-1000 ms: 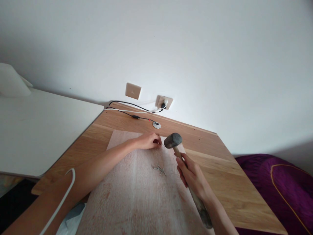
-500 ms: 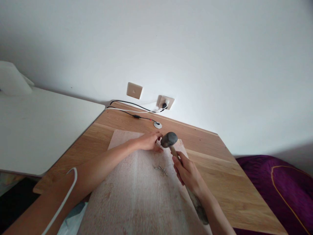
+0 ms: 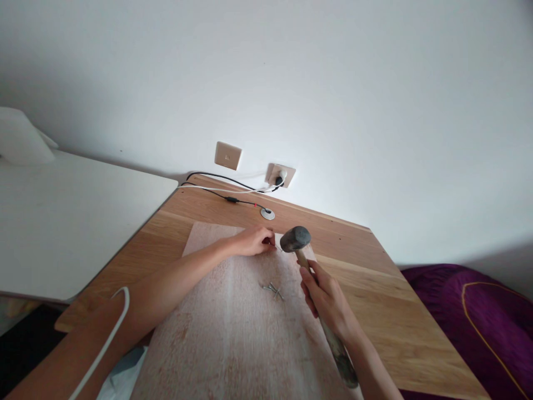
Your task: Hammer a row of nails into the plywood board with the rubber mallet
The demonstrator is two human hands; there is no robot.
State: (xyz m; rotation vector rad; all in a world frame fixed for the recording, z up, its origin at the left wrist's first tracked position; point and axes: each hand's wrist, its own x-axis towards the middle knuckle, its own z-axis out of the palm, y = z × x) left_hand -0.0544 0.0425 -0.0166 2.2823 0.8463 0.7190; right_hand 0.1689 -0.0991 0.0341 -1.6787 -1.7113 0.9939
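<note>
Left hand: fingers pinched together at a pale board (anything held is too small to tell). Right hand: fingers wrapped round a dark-headed mallet. Loose nails lie between.

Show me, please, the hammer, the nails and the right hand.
hammer (image 3: 295,239), head view, on its dark head
nails (image 3: 272,290), head view, on the small pile
right hand (image 3: 327,303), head view, on its back

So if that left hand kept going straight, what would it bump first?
Probably the dark head of the hammer, just past the left hand, unless that head sits higher and the hand slips under; depth is hard to tell.
</note>
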